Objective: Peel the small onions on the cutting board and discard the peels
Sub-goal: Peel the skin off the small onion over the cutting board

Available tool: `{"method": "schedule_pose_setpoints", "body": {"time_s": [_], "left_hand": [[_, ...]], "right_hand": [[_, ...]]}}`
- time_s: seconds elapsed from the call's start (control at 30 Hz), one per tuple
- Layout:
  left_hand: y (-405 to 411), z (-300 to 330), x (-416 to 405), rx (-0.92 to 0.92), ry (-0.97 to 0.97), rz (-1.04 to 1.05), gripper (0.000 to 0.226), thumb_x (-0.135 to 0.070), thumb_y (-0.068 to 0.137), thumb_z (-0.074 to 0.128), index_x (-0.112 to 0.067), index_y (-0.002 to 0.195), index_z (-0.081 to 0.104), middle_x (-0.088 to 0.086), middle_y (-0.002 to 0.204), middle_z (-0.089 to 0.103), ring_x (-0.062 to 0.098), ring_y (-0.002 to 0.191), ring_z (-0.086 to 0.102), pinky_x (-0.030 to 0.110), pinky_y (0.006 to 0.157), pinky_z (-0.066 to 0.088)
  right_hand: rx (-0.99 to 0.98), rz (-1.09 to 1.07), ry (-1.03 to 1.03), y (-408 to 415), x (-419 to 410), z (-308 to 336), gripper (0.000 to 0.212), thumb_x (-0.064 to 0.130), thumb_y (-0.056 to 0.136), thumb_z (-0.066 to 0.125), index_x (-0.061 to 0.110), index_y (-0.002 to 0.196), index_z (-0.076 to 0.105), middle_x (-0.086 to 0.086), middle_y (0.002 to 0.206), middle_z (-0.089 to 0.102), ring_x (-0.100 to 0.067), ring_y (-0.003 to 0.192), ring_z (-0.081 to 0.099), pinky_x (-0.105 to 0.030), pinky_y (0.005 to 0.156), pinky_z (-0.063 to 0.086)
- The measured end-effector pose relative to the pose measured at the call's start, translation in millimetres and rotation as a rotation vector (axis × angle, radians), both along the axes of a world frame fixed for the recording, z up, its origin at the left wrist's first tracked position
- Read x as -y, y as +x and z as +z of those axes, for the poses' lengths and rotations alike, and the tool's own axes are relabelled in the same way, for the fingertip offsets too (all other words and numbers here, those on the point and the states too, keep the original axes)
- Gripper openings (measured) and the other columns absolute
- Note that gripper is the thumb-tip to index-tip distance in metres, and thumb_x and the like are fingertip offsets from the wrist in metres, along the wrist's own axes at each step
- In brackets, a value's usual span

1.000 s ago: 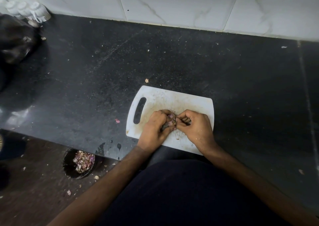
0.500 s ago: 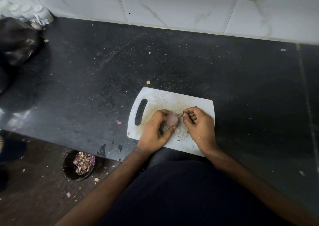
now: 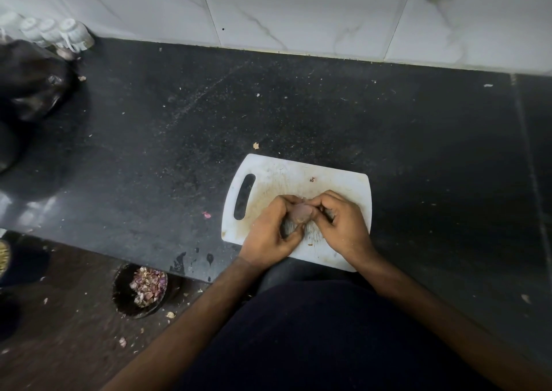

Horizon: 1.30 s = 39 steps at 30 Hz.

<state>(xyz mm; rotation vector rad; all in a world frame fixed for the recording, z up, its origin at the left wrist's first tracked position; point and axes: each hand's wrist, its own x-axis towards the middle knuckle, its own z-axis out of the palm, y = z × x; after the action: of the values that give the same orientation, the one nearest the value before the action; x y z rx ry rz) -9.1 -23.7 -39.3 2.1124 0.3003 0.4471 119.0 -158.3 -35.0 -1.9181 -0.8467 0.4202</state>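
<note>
A small pinkish onion (image 3: 302, 212) is held just above the white cutting board (image 3: 268, 175), which lies on the black counter. My left hand (image 3: 270, 235) grips the onion from the left and below, fingers curled round it. My right hand (image 3: 343, 226) pinches at the onion's top right with thumb and forefinger; whether a peel is between them is too small to tell. A tiny peel scrap (image 3: 312, 179) lies on the board behind the hands.
A dark round bin (image 3: 122, 298) with pink onion peels (image 3: 148, 286) stands on the floor below the counter edge. Peel bits (image 3: 206, 215) dot the counter. A black bag (image 3: 30, 79) and white bottles (image 3: 71, 33) sit at the far left by the tiled wall.
The right hand has closed back in on the onion after pulling slightly away. The left hand has turned the onion a little, showing more of its smooth pink surface.
</note>
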Motion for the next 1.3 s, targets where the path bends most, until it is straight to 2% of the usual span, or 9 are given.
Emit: {"method": "schedule_pose_setpoints", "body": {"time_s": [0.1, 0.27, 0.37, 0.47, 0.7, 0.83, 0.93, 1.07, 1.3], "left_hand": [[-0.7, -0.1, 0.2, -0.003, -0.002, -0.012, 0.031, -0.002, 0.087, 0.076, -0.006, 0.108, 0.054, 0.003, 0.125, 0.061, 0.009, 0.118, 0.062, 0.021, 0.095, 0.050], [-1.4, -1.0, 0.8, 0.015, 0.025, -0.019, 0.036, 0.002, 0.085, 0.077, -0.006, 0.109, 0.051, 0.005, 0.125, 0.059, 0.012, 0.117, 0.061, 0.020, 0.095, 0.048], [-1.2, 0.5, 0.8, 0.018, 0.067, -0.039, 0.045, -0.001, 0.087, 0.076, -0.012, 0.121, 0.049, 0.006, 0.122, 0.055, 0.017, 0.113, 0.060, 0.022, 0.097, 0.048], [-0.2, 0.4, 1.1, -0.010, 0.157, -0.031, 0.047, -0.009, 0.093, 0.073, -0.006, 0.135, 0.052, 0.007, 0.125, 0.051, 0.014, 0.117, 0.053, 0.020, 0.104, 0.044], [-0.5, -7.0, 2.0, -0.027, 0.137, 0.025, 0.028, -0.017, 0.095, 0.069, -0.006, 0.117, 0.056, 0.001, 0.120, 0.052, 0.014, 0.113, 0.055, 0.018, 0.099, 0.042], [1.2, -4.4, 2.5, -0.091, 0.093, 0.073, 0.031, -0.027, 0.095, 0.072, -0.011, 0.117, 0.057, -0.002, 0.112, 0.060, 0.013, 0.101, 0.059, 0.022, 0.087, 0.049], [4.0, -2.6, 1.9, -0.122, 0.155, 0.075, 0.037, -0.037, 0.095, 0.069, -0.014, 0.122, 0.059, -0.003, 0.110, 0.061, 0.014, 0.099, 0.058, 0.031, 0.087, 0.051], [3.6, -5.1, 1.7, -0.150, 0.257, 0.125, 0.044, -0.045, 0.094, 0.066, -0.015, 0.125, 0.063, 0.000, 0.106, 0.060, 0.017, 0.098, 0.054, 0.034, 0.089, 0.047], [3.0, -7.5, 0.8, -0.178, 0.232, 0.214, 0.050, -0.057, 0.080, 0.077, -0.014, 0.096, 0.057, -0.003, 0.096, 0.054, 0.016, 0.090, 0.051, 0.028, 0.084, 0.041]], "right_hand": [[0.022, -0.012, -0.008, 2.0, -0.6, -2.2, 0.014, 0.023, 0.097, 0.068, 0.018, 0.084, 0.068, 0.009, 0.079, 0.066, -0.012, 0.074, 0.063, -0.043, 0.068, 0.053], [0.082, -0.097, -0.055, 3.4, -2.2, -10.1, 0.009, 0.022, 0.098, 0.066, 0.015, 0.092, 0.068, 0.007, 0.086, 0.069, -0.011, 0.080, 0.065, -0.041, 0.072, 0.056], [0.094, -0.124, -0.027, 2.6, -1.1, -8.4, 0.004, 0.016, 0.097, 0.067, 0.014, 0.100, 0.069, 0.007, 0.094, 0.068, -0.008, 0.088, 0.066, -0.033, 0.079, 0.057], [0.111, -0.112, -0.033, 2.8, -0.8, -7.7, 0.007, 0.012, 0.097, 0.066, 0.014, 0.103, 0.068, 0.006, 0.098, 0.068, -0.007, 0.091, 0.064, -0.027, 0.082, 0.055], [0.152, -0.208, -0.018, 2.0, 1.5, -5.3, 0.026, -0.001, 0.099, 0.054, 0.011, 0.118, 0.066, 0.001, 0.116, 0.062, -0.004, 0.103, 0.061, -0.007, 0.091, 0.046], [0.138, -0.103, -0.058, -2.2, 1.7, -4.7, 0.046, -0.007, 0.093, 0.050, 0.015, 0.131, 0.065, 0.001, 0.123, 0.066, -0.006, 0.109, 0.061, -0.023, 0.099, 0.051], [0.175, -0.032, -0.048, -4.1, 0.3, -5.0, 0.041, 0.007, 0.098, 0.051, 0.019, 0.136, 0.062, 0.004, 0.129, 0.065, -0.014, 0.119, 0.060, -0.034, 0.102, 0.052], [0.137, 0.022, 0.012, -4.8, 3.9, -3.1, 0.024, 0.030, 0.097, 0.064, 0.024, 0.120, 0.068, 0.012, 0.113, 0.056, -0.005, 0.104, 0.062, -0.029, 0.084, 0.058], [-0.004, 0.035, 0.045, 0.6, 2.3, -4.4, 0.014, 0.017, 0.087, 0.079, 0.021, 0.100, 0.079, 0.015, 0.091, 0.073, -0.003, 0.087, 0.069, -0.028, 0.079, 0.058]]}}
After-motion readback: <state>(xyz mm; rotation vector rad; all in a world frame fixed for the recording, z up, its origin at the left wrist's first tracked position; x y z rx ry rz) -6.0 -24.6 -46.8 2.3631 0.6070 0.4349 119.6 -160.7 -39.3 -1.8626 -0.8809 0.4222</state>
